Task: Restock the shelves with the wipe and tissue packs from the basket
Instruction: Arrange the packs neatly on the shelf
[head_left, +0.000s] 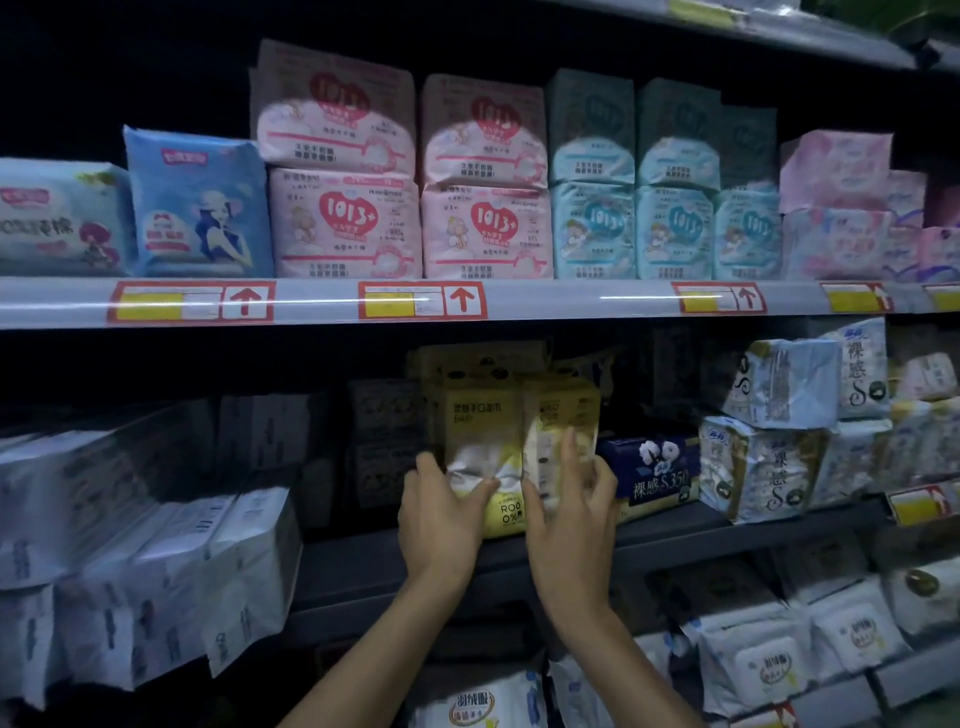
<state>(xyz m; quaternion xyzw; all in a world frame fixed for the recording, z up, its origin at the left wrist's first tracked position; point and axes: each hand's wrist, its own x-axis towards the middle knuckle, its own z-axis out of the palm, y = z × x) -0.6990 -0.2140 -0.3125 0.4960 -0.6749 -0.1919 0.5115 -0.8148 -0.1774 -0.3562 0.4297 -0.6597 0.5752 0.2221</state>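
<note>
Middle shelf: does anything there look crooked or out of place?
Yes. The pale blue pack atop the right-hand stack sits tilted, unlike the squared rows on the shelf above. The white packs at the left lean at a slant too.

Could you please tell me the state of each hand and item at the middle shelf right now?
Left hand: grips left yellow pack.
Right hand: grips right yellow pack.
Left yellow pack: upright on shelf, front creased.
Right yellow pack: upright, beside it.
Navy box: lying flat on shelf.

"1013+" on pink packs (345, 223), "S350" on navy box (652, 475), "RO 0%" on yellow pack (480, 441)
</note>
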